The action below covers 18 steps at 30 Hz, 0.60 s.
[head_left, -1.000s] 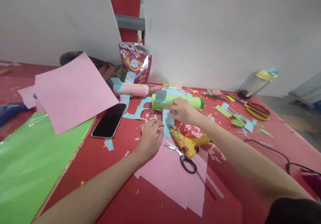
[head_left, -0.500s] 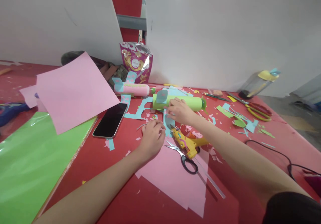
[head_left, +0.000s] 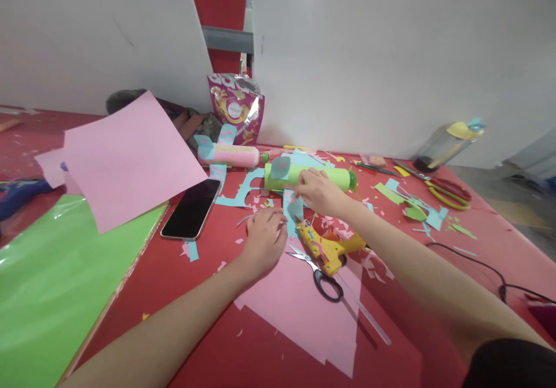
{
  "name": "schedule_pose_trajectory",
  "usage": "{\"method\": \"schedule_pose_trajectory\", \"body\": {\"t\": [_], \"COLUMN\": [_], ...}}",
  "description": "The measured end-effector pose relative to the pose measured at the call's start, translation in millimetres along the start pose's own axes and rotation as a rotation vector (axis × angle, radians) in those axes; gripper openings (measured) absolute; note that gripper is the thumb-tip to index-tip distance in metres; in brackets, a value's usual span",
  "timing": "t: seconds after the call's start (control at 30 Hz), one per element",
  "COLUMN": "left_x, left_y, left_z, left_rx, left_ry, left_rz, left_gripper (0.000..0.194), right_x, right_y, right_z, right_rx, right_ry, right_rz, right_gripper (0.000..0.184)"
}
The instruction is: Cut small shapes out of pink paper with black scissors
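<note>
A green paper-wrapped bottle lies on its side, with a light blue fin on top and a light blue wing toward me. My right hand is over its near side, index finger stretched out at the wing's base and the other fingers bent. Nothing shows in it. My left hand rests on the table with curled fingers; whatever they hold is too small to make out. Below the wing lie a yellow glue gun with a clear glue stick and black-handled scissors.
Behind stands a pink wrapped bottle with blue fins, beside a purple snack bag. A phone, pink sheets and a green sheet are left. Red-and-yellow scissors, paper scraps and a black cable are right.
My right hand has shifted slightly right, and its index finger now points out to the left. More of the blue wing shows. The left hand has barely moved.
</note>
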<state>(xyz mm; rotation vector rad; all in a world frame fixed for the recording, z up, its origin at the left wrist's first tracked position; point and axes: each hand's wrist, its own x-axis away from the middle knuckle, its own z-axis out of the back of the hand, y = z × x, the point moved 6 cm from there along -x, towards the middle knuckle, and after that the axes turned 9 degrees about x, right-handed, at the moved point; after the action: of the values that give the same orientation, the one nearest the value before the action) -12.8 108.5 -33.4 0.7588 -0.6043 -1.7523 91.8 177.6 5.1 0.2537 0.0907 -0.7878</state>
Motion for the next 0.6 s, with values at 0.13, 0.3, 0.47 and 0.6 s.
{"method": "schedule_pose_trajectory", "body": {"t": [0.13, 0.3, 0.47, 0.6], "left_x": [1.1, 1.6, 1.6, 2.1], "left_y": [3.0, 1.3, 1.8, 3.0], "left_z": [-6.3, -11.2, -10.7, -9.5], "left_rx": [-0.064, -0.127, -0.128, -0.115], "left_ry": [-0.078, -0.132, -0.136, -0.133], "left_rz": [-0.060, -0.067, -0.067, -0.068], "left_gripper": [0.019, 0.020, 0.020, 0.019], "right_x": [6.9, 7.8, 7.0, 7.1], "right_y": [-3.2, -7.4, -9.5, -9.1], "right_z": [-3.9, -7.3, -7.9, -7.5], "right_rx": [-0.008, 0.015, 0.017, 0.020], "right_ry": [-0.024, -0.054, -0.063, -0.063], "right_rz": [0.080, 0.104, 0.118, 0.116], "right_gripper": [0.028, 0.032, 0.031, 0.033]}}
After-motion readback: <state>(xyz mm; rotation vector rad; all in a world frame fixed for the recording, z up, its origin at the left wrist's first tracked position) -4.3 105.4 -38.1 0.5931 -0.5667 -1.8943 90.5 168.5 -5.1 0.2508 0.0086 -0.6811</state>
